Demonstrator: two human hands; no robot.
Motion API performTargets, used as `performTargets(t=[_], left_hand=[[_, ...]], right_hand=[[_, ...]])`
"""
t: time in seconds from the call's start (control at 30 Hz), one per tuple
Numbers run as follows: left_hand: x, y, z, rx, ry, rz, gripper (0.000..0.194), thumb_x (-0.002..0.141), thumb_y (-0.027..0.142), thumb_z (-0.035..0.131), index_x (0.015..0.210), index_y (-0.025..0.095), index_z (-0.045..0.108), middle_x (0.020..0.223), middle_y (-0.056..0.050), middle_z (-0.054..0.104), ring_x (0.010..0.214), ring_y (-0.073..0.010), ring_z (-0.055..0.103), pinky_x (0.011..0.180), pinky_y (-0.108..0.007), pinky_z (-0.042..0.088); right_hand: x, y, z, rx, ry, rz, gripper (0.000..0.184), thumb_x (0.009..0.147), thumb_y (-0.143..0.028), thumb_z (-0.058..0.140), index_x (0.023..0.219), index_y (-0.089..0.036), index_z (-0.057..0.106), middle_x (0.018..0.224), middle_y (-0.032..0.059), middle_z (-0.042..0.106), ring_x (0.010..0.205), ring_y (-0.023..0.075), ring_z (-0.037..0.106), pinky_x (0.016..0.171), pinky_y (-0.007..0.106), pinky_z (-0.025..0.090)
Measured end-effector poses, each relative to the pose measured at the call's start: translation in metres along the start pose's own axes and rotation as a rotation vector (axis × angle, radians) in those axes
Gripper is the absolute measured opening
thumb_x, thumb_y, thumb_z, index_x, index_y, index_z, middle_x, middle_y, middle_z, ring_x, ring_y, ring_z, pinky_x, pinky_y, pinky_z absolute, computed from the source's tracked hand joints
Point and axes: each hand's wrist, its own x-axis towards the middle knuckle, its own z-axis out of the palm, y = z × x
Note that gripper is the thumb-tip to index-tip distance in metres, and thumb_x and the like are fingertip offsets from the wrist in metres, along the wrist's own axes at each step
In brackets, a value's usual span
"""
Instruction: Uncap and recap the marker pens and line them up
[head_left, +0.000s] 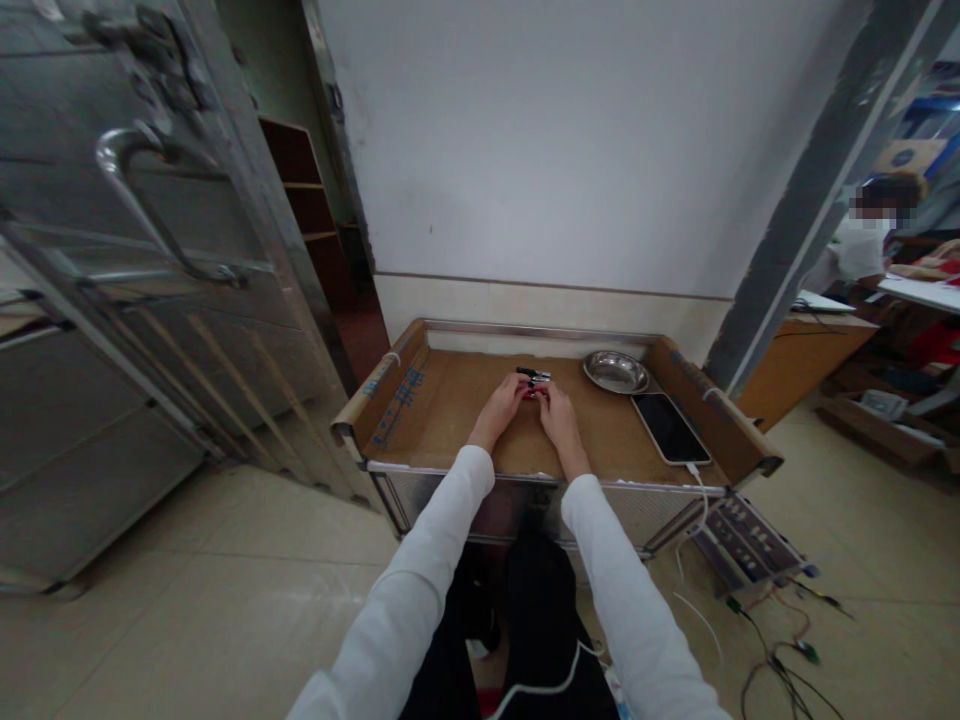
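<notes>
My left hand [501, 408] and my right hand [559, 412] meet over the middle of the cardboard-lined cart top [457, 425]. Between the fingertips, which are closed in a pinch, is a small red piece [530, 394]; its kind is too small to tell. Just beyond the fingers lies a small black and silver item [533, 375], and I cannot tell whether the hands touch it. Both forearms are in white sleeves and reach in from the near edge.
A round steel dish [616, 372] stands at the back right of the cart top. In front of it lies a phone [670, 428] with a white cable [703, 495] hanging over the edge. Left is a metal door [150, 260]; cables [780, 660] lie on the floor at right. A person sits farther right.
</notes>
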Motion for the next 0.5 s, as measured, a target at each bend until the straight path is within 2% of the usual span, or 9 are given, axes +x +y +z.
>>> performTargets(t=[0.27, 0.37, 0.5], left_hand=[[-0.0015, -0.0015, 0.0033, -0.023, -0.008, 0.024, 0.019, 0.089, 0.016, 0.046, 0.108, 0.018, 0.048, 0.111, -0.010, 0.057, 0.097, -0.0153, 0.063, 0.090, -0.032, 0.052], [-0.0019, 0.0001, 0.0028, 0.025, -0.017, 0.015, 0.021, 0.089, 0.016, 0.045, 0.110, 0.017, 0.048, 0.111, -0.010, 0.058, 0.098, -0.0156, 0.063, 0.090, -0.032, 0.052], [-0.0015, 0.0038, -0.0007, 0.159, -0.028, -0.032, 0.025, 0.088, 0.013, 0.043, 0.112, 0.018, 0.050, 0.111, -0.009, 0.062, 0.102, -0.0181, 0.062, 0.092, -0.034, 0.049]], right_hand=[[0.0002, -0.0008, 0.0002, -0.015, -0.046, -0.047, 0.024, 0.091, -0.023, 0.040, 0.100, -0.019, 0.062, 0.103, 0.0089, 0.067, 0.094, 0.0187, 0.061, 0.086, 0.032, 0.046], [-0.0003, -0.0034, -0.0003, -0.060, -0.039, -0.008, 0.027, 0.094, -0.026, 0.036, 0.098, -0.018, 0.062, 0.100, 0.0093, 0.068, 0.091, 0.0189, 0.062, 0.083, 0.030, 0.046], [-0.0012, -0.0082, -0.0020, -0.141, -0.006, 0.087, 0.032, 0.097, -0.033, 0.032, 0.099, -0.016, 0.059, 0.093, 0.0101, 0.069, 0.080, 0.0188, 0.064, 0.072, 0.027, 0.044]])
